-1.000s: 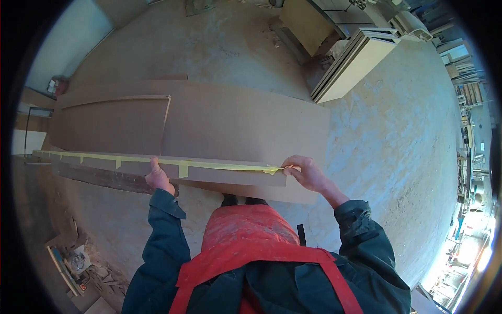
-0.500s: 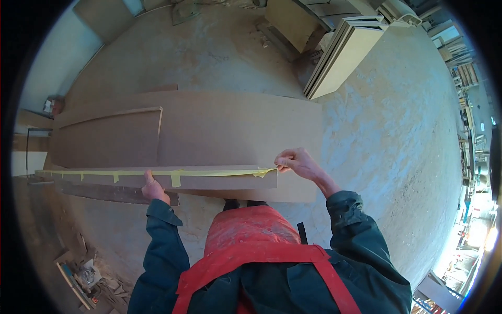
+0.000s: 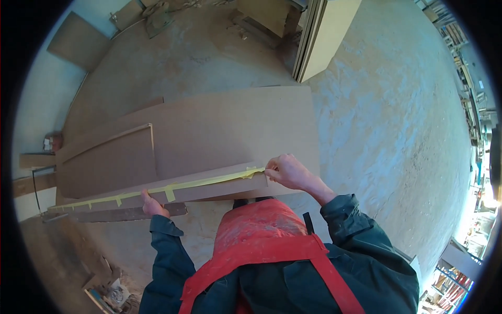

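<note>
Right hand [image 3: 287,171] pinches yellow tape [image 3: 209,181] end; left hand [image 3: 151,203] grips board [image 3: 209,191] edge. Uneven pull risks tearing tape.

Workshop interior seen from above. A rough, dusty concrete floor [image 3: 381,104] fills most of the frame. A pale cabinet panel [image 3: 327,36] stands at upper centre, with timber offcuts [image 3: 157,13] at upper left beside a light blue wall [image 3: 36,104]. Shelving [image 3: 470,68] lines the right edge; bright daylight enters at lower right. Scrap debris [image 3: 112,293] lies at lower left.
</note>
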Available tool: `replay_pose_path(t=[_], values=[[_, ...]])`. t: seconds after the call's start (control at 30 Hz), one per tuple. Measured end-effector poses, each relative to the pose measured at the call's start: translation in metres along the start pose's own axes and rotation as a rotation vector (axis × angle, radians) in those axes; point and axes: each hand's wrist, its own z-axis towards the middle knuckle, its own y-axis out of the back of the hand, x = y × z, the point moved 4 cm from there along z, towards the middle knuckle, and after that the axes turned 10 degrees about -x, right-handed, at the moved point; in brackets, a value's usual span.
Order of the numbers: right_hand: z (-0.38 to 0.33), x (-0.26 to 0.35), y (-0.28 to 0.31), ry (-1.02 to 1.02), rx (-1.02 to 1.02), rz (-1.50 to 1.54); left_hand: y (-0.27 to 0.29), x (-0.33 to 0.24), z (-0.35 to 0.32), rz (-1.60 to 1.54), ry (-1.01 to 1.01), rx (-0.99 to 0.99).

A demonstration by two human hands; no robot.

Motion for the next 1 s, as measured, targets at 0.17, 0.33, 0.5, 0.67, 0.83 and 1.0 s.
replay_pose_path(t=[0.17, 0.33, 0.5, 0.67, 0.83, 1.0], values=[[0.006, -0.004, 0.001, 0.124, -0.006, -0.106, 0.0, 0.0, 0.0, 0.038, 0.003, -0.017], [0.012, -0.01, -0.002, 0.226, 0.037, -0.137, 0.001, 0.001, 0.005, 0.013, -0.009, 0.021], [0.015, -0.018, -0.004, 0.34, -0.029, -0.142, 0.001, 0.0, 0.004, 0.033, -0.007, 0.019], [0.015, -0.026, -0.007, 0.295, -0.046, -0.1, 0.001, -0.002, -0.001, 0.048, 0.006, 0.007], [0.006, -0.045, -0.018, -0.023, -0.008, 0.312, 0.0, -0.001, 0.001, -0.001, -0.006, 0.019], [-0.008, -0.053, -0.027, -0.094, -0.132, 0.705, -0.002, -0.001, 0.002, 0.011, -0.001, 0.067]])
